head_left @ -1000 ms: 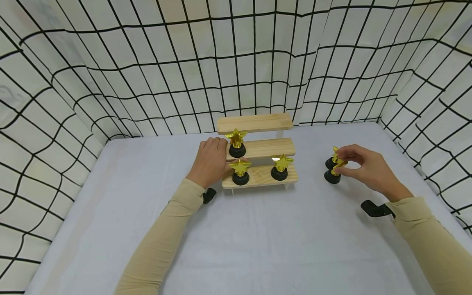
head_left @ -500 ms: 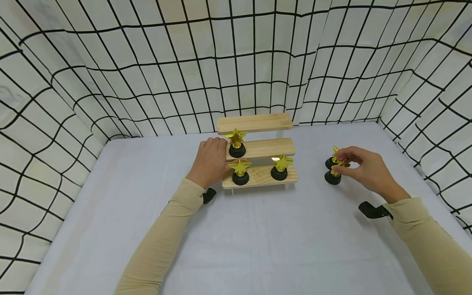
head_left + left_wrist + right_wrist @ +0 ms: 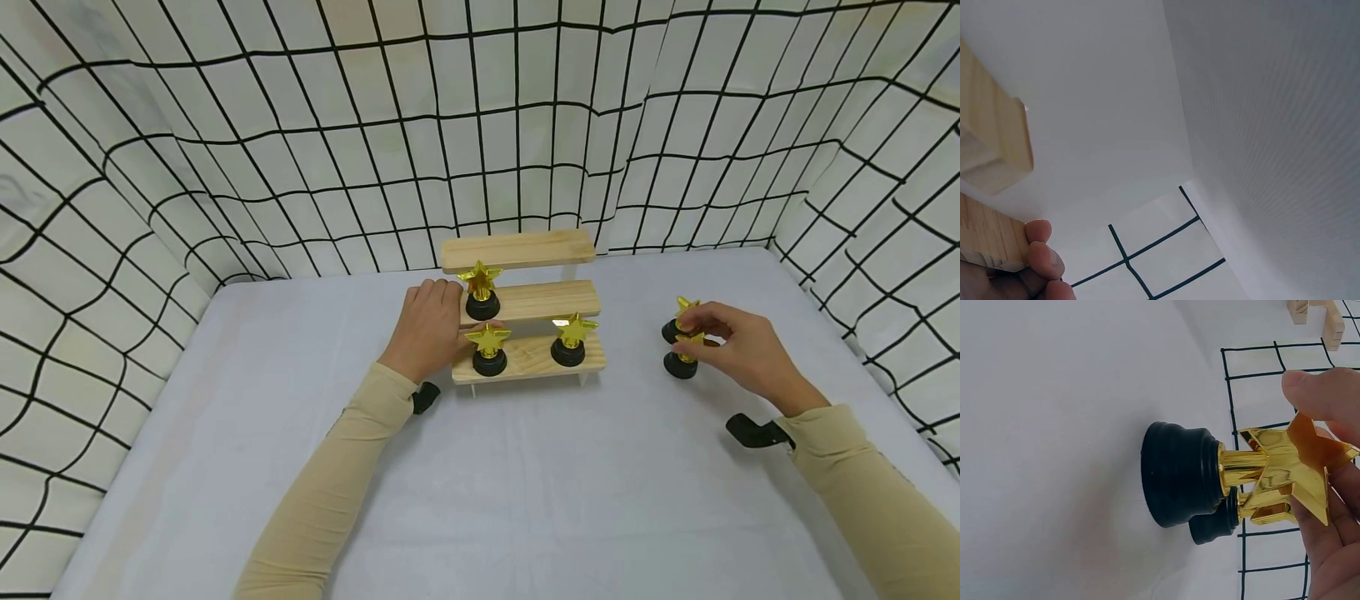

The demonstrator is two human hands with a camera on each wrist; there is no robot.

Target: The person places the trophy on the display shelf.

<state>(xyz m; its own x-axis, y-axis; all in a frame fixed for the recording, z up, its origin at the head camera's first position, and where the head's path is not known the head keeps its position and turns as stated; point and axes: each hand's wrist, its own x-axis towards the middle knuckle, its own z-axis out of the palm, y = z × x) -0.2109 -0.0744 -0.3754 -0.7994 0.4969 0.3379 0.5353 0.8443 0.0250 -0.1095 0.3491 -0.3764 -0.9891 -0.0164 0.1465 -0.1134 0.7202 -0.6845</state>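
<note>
My left hand (image 3: 427, 333) grips the left end of a three-tier wooden display stand (image 3: 551, 298), fingers curled round a board (image 3: 991, 231) in the left wrist view. To the right, my right hand (image 3: 738, 346) pinches the gold star of a trophy (image 3: 1291, 462) between thumb and fingers. This trophy has a round black base, low over the white cloth. Just behind it stands a similar star trophy (image 3: 1213, 528), partly hidden by the first. On the stand, one trophy (image 3: 482, 305) occupies the middle tier's left end; a left trophy (image 3: 489, 361) and a right trophy (image 3: 567, 352) stand on the bottom tier.
A white cloth (image 3: 525, 483) covers the table. Black grid netting (image 3: 517, 108) over white walls encloses the back and both sides. The stand's top board (image 3: 517, 250) is bare. Black wrist mounts stick out by the left cuff (image 3: 426, 397) and right cuff (image 3: 757, 431).
My right hand has shifted slightly left and nearer, its fingers now lower about the star. The front trophy's base has moved a little right and nearer. My left hand stays still.
</note>
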